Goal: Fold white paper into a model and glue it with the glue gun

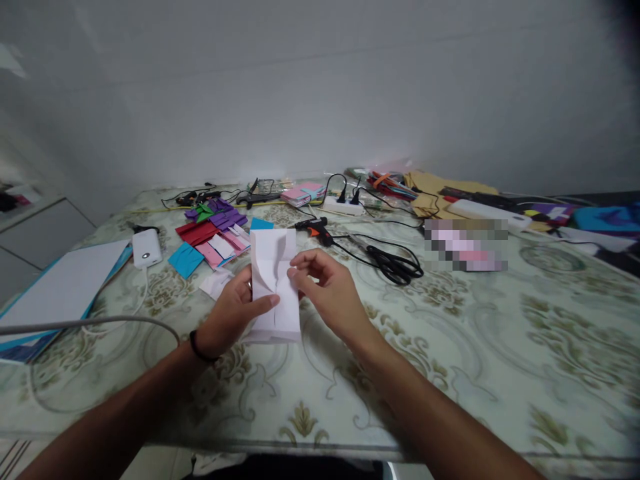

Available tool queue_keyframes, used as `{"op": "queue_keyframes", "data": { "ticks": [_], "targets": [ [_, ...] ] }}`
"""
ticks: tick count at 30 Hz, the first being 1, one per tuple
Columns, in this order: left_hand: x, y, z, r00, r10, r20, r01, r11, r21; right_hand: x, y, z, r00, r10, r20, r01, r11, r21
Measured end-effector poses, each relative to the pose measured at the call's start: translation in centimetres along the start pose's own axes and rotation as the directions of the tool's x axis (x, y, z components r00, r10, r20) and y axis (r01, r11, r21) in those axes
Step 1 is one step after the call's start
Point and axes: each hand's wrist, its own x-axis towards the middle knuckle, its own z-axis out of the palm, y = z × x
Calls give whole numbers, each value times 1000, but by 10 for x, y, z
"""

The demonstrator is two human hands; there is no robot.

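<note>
Left hand (233, 313) closed firmly on a folded white paper (287, 287), thumb pressed across the front and fingers behind its left edge, a person works at a table to the near left of a black glue gun (323, 233) with an orange trigger. The right hand (327, 290), on the near side of the glue gun, brings thumb and forefinger to the paper's right edge; whether the sheet is caught between them cannot be told. The paper stands tilted up from the table, creased, with loose flaps at its middle. A dark band (200, 347) circles the left wrist.

Left of the glue gun lie red paper (194, 233), purple paper (230, 220) and blue paper (185, 260) in overlapping pieces; farther left are a white power bank (147, 248) with a cable attached and, at the far left, a stack of white sheets (65, 280). Just right of and nearer than the glue gun, a black cord (397, 267) lies coiled. Behind it sit a white power strip (345, 207) with two plugs and a stack of pink paper (303, 193). Well to its right, a pixelated object rests on the patterned tablecloth (475, 373).
</note>
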Motion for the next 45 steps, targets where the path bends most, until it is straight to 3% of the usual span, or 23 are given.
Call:
{"op": "queue_keyframes", "data": {
  "ticks": [4, 7, 11, 20, 27, 36, 45],
  "targets": [
    [-2, 1, 1, 999, 25, 29, -24, 999, -40, 1, -1, 2, 1000, 6, -22, -4, 995, 104],
    [-4, 2, 2, 999, 23, 31, -22, 999, -26, 1, -2, 2, 998, 57, 33, -62, 985, 160],
    [-6, 2, 4, 999, 24, 43, -24, 1000, -12, -2, -3, 2, 988, 108, 114, -119, 988, 96],
    [-4, -2, -2, 998, 54, -27, -51, 995, 91, -3, 0, 1, 990, 103, 91, -106, 994, 31],
    [-4, -2, -1, 999, 43, -17, -42, 998, 47, -2, 1, 1, 992, 105, 69, -108, 994, 35],
    [-5, 5, 0, 992, 15, -124, 16, 968, 249, 0, 3, 1, 994, 82, 69, -86, 995, 54],
    [-5, 4, 1, 994, -34, -108, 52, 985, 165, -1, 1, 2, 992, 106, 71, -108, 994, 30]
  ]
}}
